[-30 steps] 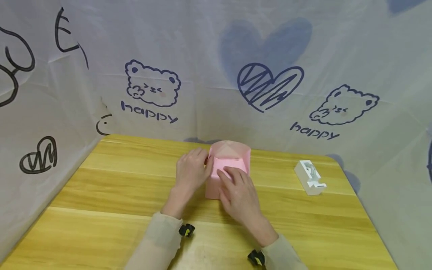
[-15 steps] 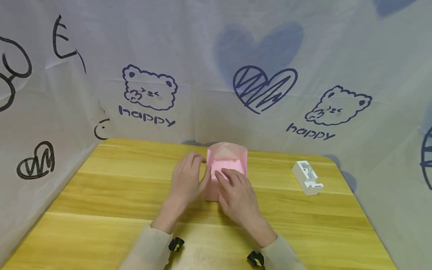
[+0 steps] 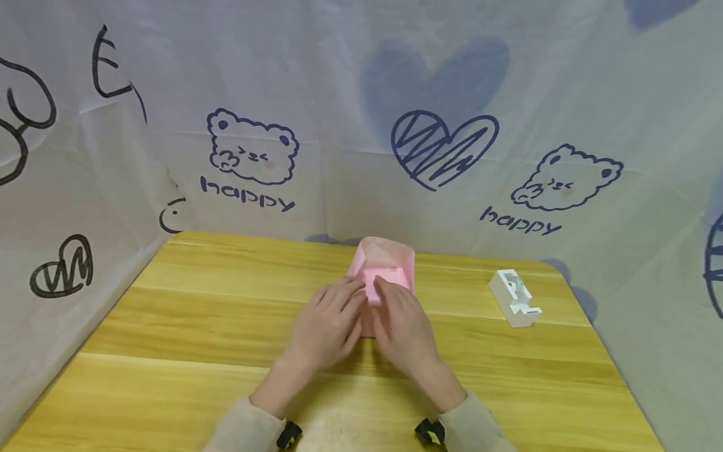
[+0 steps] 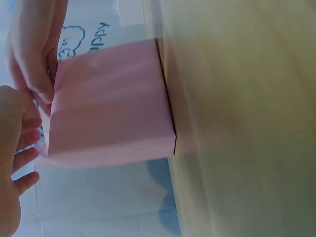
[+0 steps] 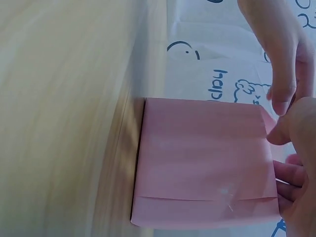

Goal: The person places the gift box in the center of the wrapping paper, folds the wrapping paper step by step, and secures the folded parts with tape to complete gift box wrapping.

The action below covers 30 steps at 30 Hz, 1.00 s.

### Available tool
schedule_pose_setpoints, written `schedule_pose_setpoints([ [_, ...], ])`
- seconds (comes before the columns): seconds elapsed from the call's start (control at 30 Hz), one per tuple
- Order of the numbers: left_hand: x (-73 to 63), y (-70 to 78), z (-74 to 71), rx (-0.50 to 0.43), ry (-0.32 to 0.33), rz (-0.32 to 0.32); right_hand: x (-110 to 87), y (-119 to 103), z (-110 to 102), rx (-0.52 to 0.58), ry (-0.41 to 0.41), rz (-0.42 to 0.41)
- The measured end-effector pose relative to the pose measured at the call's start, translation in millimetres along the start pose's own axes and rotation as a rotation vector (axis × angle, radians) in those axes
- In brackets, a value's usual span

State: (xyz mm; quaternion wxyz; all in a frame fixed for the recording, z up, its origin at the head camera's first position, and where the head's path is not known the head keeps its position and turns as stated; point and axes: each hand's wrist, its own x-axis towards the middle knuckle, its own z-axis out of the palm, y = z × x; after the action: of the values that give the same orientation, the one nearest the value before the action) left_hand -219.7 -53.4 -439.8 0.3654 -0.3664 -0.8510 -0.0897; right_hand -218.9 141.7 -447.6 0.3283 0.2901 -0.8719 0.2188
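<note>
A pink paper box (image 3: pixel 390 276) stands on the table, its far flap raised and its top uncovered. My right hand (image 3: pixel 409 329) holds the box's near rim, thumb outside and fingers over the edge. My left hand (image 3: pixel 330 320) is at the near-left rim with relaxed, slightly bent fingers; whether its fingertips touch the paper cannot be told. In the left wrist view the left fingers (image 4: pixel 27 158) stand apart from the box wall. The right wrist view shows a slit line and a small shiny patch (image 5: pixel 229 197) on the box's side.
A white tape dispenser (image 3: pixel 514 298) stands at the right on the wooden table (image 3: pixel 186 326). Behind the table hangs a pale cloth (image 3: pixel 350 188) with bear and heart drawings. A black wrist camera (image 3: pixel 430 432) sits at the right sleeve.
My left hand has come away from the box's left side and moved right and nearer, to the near rim beside the right hand. The far flap now looks narrower. The right hand has barely moved.
</note>
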Motion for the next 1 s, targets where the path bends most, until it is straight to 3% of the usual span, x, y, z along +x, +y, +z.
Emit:
schedule_pose_setpoints([
  [0.13, -0.8, 7.3, 4.5, 0.009, -0.021, 0.018, 0.2, -1, 0, 0.034, 0.023, 0.045],
  [0.57, -0.3, 18.3, 9.3, 0.030, -0.093, -0.052, 3.5, -1, -7, 0.073, 0.060, 0.069],
  [0.67, 0.3, 18.8, 9.0, 0.032, -0.102, -0.057, 6.7, 2, -14, 0.104, 0.142, 0.057],
  [0.87, 1.0, 19.0, 8.0, 0.022, -0.112, -0.065, 10.3, 23, -24, 0.132, 0.387, 0.035],
  [1.0, 1.1, 19.1, 6.5, 0.023, -0.134, -0.073, 7.4, 42, -27, 0.183, 0.391, 0.141],
])
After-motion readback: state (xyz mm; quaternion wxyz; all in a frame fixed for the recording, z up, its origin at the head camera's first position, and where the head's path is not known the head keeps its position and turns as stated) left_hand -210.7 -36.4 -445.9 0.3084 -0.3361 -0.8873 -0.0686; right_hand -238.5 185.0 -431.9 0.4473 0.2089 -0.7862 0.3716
